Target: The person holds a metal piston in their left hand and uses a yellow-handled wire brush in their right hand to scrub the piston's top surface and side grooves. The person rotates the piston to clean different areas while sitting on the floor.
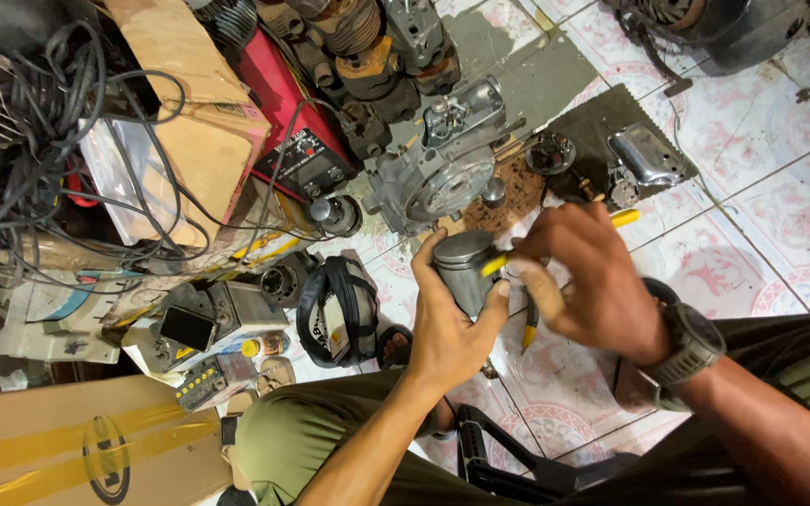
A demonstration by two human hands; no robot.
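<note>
You are sitting low over a tiled floor (761, 159) patterned in pink and white, its surface crowding with engine parts. Your left hand (447, 323) is gripping a grey metal piston (466, 267), holding it up above the tiles between your knees. Your right hand (583, 276), wearing a dark wristwatch (691, 342), is closing around a yellow-handled tool (555, 245) lying against the piston's top. Just beyond, a grey engine casing (438, 169) is resting on the floor beside a red machine (297, 122), tangled black cables (39, 159) and cardboard boxes (77, 450).
</note>
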